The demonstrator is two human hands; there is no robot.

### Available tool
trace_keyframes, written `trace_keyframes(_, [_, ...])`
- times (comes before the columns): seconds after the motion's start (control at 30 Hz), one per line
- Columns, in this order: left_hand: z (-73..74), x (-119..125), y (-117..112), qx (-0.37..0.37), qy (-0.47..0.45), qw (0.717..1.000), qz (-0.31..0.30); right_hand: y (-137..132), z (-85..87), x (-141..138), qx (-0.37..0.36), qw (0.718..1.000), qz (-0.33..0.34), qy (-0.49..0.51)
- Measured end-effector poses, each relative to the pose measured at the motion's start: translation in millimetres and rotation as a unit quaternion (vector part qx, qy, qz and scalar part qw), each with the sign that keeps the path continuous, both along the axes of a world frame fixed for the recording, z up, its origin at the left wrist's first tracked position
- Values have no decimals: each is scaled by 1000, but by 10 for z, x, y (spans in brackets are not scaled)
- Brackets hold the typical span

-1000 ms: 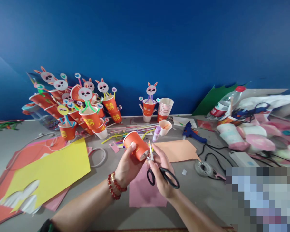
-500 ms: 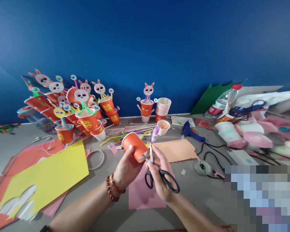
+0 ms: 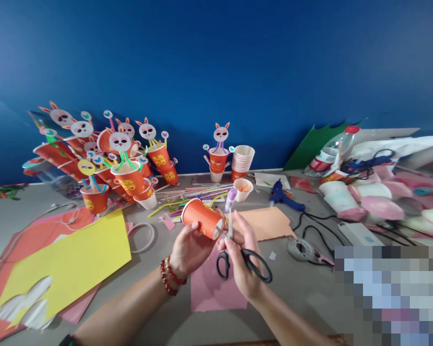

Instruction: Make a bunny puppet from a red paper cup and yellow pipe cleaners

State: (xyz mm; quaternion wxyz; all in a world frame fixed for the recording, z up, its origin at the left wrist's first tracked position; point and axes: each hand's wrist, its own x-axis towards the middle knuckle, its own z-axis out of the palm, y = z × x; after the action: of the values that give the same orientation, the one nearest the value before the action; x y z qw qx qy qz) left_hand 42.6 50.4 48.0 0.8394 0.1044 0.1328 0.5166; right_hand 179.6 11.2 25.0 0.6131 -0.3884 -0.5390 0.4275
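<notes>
Decorated orange paper cups are crowding the grey table's far-left corner; a pink paper sheet is lying by its near edge, beneath the right hand, a yellow paper sheet lying left of it.

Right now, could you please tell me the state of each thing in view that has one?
orange paper cup: on its side, held in left hand.
scissors: blades open at the cup, gripped by right hand.
water bottle: capped, tilted.
glue stick: upright.
glue gun: lying down, unheld.

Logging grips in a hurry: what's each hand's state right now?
Left hand: closed around the orange paper cup.
Right hand: closed on the scissors.
</notes>
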Motion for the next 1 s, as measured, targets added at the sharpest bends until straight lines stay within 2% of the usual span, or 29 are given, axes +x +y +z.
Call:
trace_keyframes(0.07, [-8, 3, -1, 1, 11, 1000, -4, 15, -41, 31, 43, 995, -34, -85])
trace_keyframes(0.17, [-19, 9, -6, -10, 38, 999, 1, 47, -40, 72, 128, 967, -80, -207])
trace_keyframes(0.3, [-38, 12, -6, -32, 64, 997, 19, 64, 16, 91, 228, 925, -96, -288])
trace_keyframes(0.37, [-37, 12, -5, -43, 64, 997, 25, 50, 10, 84, 214, 928, -99, -287])
trace_keyframes(0.43, [-28, 13, -6, -51, 55, 997, 36, 27, -25, 69, 158, 948, -98, -257])
trace_keyframes(0.57, [-20, 17, -17, -56, 38, 997, 30, -7, -99, 34, 69, 987, -60, -130])
trace_keyframes(0.67, [-48, 15, -19, -43, 27, 998, 22, -15, -105, 22, 42, 996, -32, -72])
trace_keyframes(0.73, [-71, 10, -14, -42, 18, 999, 15, -19, -94, 26, 41, 996, -30, -77])
trace_keyframes(0.83, [-76, 0, -4, -45, 16, 999, 9, -16, -70, 47, 70, 986, -47, -145])
trace_keyframes(1.0, [-10, 3, 4, -31, 57, 998, 7, 51, 21, 81, 190, 934, -70, -294])
